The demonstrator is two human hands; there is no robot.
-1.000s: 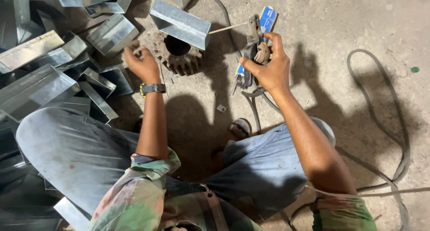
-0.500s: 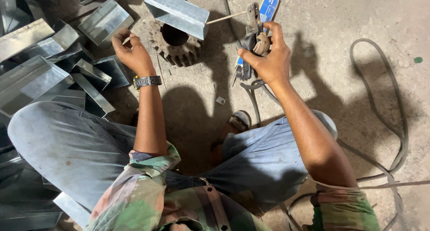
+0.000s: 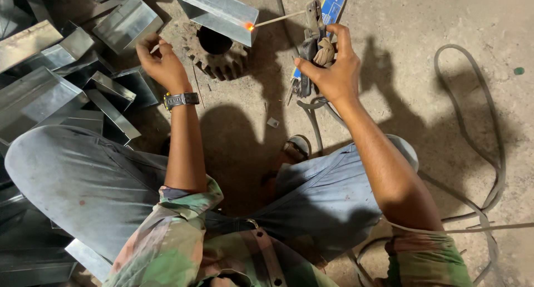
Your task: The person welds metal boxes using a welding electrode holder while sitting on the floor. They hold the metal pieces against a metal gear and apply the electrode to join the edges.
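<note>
The right hand [image 3: 334, 70] holds an electrode holder [image 3: 312, 42] whose rod [image 3: 275, 20] glows against a metal channel [image 3: 219, 11] atop a gear [image 3: 217, 56]

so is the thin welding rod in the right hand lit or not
Lit: the thin welding rod held by the right hand glows orange at its tip, where it meets the grey folded metal piece.
</note>
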